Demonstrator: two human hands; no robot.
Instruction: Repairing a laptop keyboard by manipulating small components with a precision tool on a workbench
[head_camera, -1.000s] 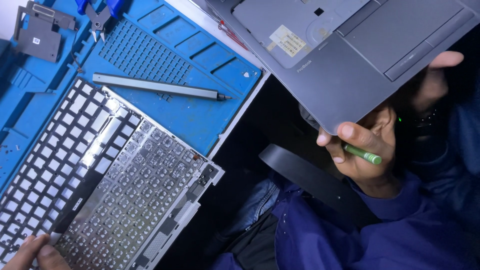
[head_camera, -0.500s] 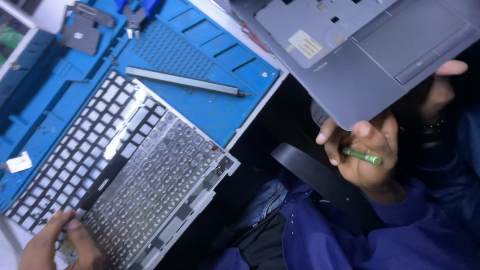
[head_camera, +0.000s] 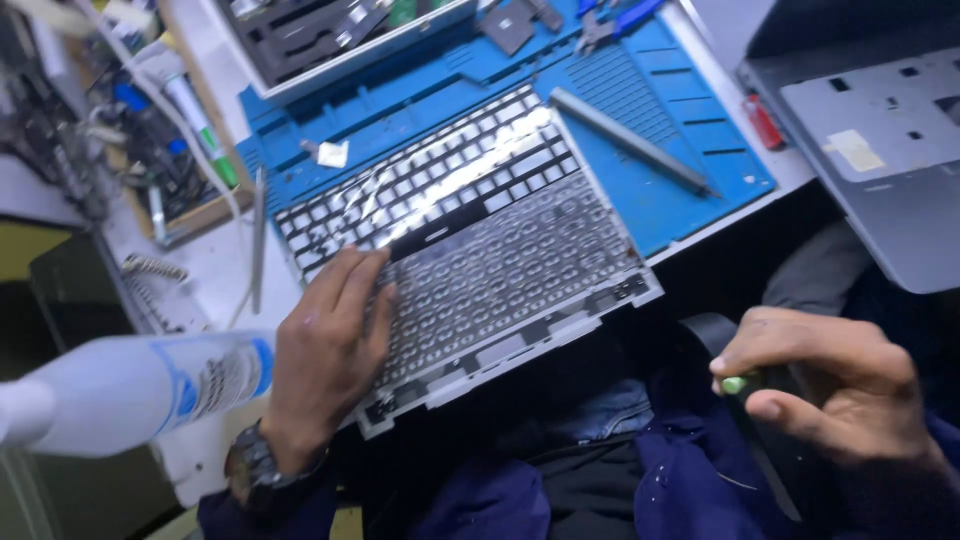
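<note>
Left hand (head_camera: 325, 345) now flat on one keyboard frame (head_camera: 480, 250); right hand (head_camera: 830, 385) lowered.

Overhead light — glare streak on keyboard (head_camera: 440, 190); white bottle (head_camera: 130, 385) blurred; lap area in deep shadow.

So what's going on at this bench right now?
A person is working on a laptop keyboard panel that lies on a blue mat, its near edge hanging over the bench edge. The left hand rests flat on the panel's near left corner. The right hand is off to the side over the lap, pinching a small green-handled tool. A grey laptop shell sits at the right, and a white bottle at the left.
</note>
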